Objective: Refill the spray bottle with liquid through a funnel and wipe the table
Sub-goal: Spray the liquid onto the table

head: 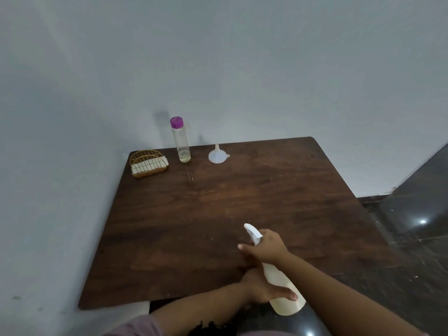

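Note:
A white spray bottle (pixel 282 292) is held tilted over the near edge of the brown wooden table (pixel 218 214), nozzle pointing away. My left hand (pixel 264 286) grips its body from the left, thumb across the front. My right hand (pixel 268 246) is curled around the neck just under the white spray head (pixel 252 231). A clear bottle (pixel 180 141) with a purple cap stands upright at the far edge, a little liquid at its bottom. A white funnel (pixel 217 155) sits upside down to the right of it.
A gold wire holder (pixel 148 163) with white napkins stands at the table's far left corner. A pale wall runs behind and along the left side. Dark glossy floor (pixel 412 226) lies to the right.

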Demonstrator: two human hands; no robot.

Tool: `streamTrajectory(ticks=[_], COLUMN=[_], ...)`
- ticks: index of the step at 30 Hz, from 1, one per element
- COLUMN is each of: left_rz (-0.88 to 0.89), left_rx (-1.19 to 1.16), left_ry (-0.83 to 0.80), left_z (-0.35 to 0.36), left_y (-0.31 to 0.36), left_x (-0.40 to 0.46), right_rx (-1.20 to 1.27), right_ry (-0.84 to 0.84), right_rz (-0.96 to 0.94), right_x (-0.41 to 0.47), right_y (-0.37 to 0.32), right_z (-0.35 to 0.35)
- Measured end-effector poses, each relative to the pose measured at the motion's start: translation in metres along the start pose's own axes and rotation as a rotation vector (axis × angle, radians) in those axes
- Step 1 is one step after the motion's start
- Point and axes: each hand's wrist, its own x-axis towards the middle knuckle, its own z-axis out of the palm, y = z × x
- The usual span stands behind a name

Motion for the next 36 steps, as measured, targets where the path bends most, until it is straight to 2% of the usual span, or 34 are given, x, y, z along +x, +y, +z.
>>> streamTrajectory(ticks=[6,11,16,24,29,36], left_rz=[0.033,0.044,0.033,0.051,0.069,0.085], left_rx=[-0.004,0.035,0.066,0.143,0.202,0.239], left_ry=[0.019,0.019,0.024,-0.010,-0.034,-0.090], left_z=[0.030,0.049,0.069,0.088,0.099,0.115], left_y=[0.004,0.006,0.015,0.029,0.038,0.045], left_x=[-0.008,-0.009,-0.011,-0.013,-0.017,-0.016], right_rx=[0.088,0.125,0.156,0.276,0.311,0.324], right_ry=[0.034,-0.019,0.084,0.081,0.155,0.200], right_rz=[0.007,-0.009,0.009,0.055,0.117,0.098], right_x=[-0.017,-0.028,-0.039,-0.053,-0.064,-0.078], right_y=[0.023,0.046,0.062,0.083,0.093,0.108], right_z=[-0.006,-0.009,-0.016,-0.037,-0.043,-0.052])
